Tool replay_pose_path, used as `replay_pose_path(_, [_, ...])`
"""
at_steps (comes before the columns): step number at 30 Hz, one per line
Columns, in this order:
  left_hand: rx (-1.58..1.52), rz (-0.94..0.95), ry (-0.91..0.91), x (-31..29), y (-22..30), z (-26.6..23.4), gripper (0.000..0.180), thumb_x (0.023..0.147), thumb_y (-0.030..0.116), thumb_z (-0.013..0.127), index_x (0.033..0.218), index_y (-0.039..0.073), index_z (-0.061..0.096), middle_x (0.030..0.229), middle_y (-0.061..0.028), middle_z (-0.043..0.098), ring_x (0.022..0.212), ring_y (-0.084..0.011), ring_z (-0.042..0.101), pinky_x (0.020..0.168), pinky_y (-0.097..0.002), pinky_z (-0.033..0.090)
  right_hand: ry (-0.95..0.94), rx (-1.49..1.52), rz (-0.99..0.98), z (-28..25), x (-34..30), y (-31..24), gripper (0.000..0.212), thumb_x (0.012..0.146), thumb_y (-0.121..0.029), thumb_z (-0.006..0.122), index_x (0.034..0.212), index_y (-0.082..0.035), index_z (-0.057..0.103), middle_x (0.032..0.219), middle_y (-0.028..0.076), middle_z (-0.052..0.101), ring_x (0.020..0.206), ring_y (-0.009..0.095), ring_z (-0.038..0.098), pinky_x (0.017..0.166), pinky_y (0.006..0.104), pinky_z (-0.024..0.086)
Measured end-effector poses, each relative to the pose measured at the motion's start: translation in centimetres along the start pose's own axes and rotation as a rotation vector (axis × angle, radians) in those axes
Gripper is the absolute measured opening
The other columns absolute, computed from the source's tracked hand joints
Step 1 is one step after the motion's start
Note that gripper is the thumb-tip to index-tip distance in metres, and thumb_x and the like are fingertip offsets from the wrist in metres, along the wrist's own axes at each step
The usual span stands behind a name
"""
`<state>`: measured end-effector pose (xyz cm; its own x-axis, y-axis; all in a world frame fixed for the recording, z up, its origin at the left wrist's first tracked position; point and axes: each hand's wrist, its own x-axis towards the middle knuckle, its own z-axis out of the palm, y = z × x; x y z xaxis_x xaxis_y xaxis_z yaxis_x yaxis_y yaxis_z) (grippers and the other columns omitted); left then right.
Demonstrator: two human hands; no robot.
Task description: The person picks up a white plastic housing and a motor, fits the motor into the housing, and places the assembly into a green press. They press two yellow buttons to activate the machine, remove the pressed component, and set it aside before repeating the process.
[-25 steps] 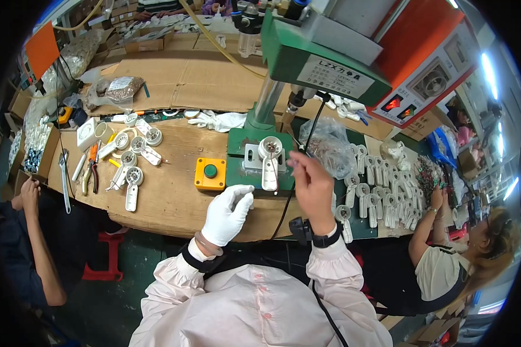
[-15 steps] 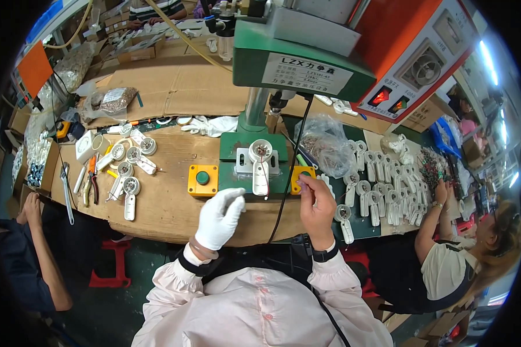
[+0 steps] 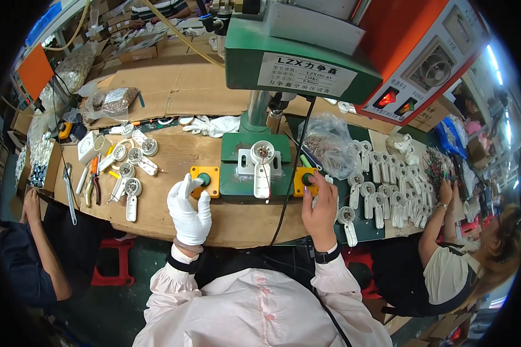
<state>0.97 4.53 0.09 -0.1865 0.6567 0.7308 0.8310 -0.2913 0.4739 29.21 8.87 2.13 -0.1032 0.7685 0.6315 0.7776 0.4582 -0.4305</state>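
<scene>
My left hand, in a white glove, has its fingers apart, and the fingertips reach the green button on the left yellow button box. Bare, my right hand has its fingers spread, with fingertips at the button of the right yellow button box. Neither hand holds anything. Between the boxes, a white handheld-fan housing lies in the metal fixture of a green press. Its round end, with small metal parts inside, is away from me; the handle points toward me with a thin wire at its end.
Several similar fan housings lie at the left near pliers and a wrench. Many more stand in rows at the right, beside a clear plastic bag. A black cable hangs before the press. Co-workers sit on both sides.
My left hand has moved left from in front of the fixture to the left button box. My right hand's fingers have opened out over the right button. The fan housing stays in the fixture.
</scene>
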Motion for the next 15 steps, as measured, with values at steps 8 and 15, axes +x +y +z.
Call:
replay_pose_path(8, [-0.079,-0.039,0.07,0.6,-0.3,0.1,0.057,0.09,0.002,0.058,0.143,-0.001,0.034,0.118,-0.017,0.054,0.106,-0.0248,0.058,0.098,-0.0389,0.042,-0.017,-0.034,-0.011,-0.4,0.1,0.3,0.043,0.087,0.0,0.057,0.129,0.001,0.051,0.107,0.013,0.066,0.102,0.031,0.053,0.089,0.0402,0.044])
replay_pose_path(15, [0.095,0.074,-0.055,1.3,0.1,0.0,0.061,0.089,0.013,0.063,0.141,-0.001,0.036,0.104,-0.0059,0.067,0.104,-0.0269,0.053,0.093,-0.0416,0.036,-0.018,-0.092,-0.041,0.0,0.0,0.0,0.044,0.086,0.0,0.057,0.129,-0.001,0.051,0.106,0.012,0.065,0.101,0.032,0.053,0.088,0.0406,0.044])
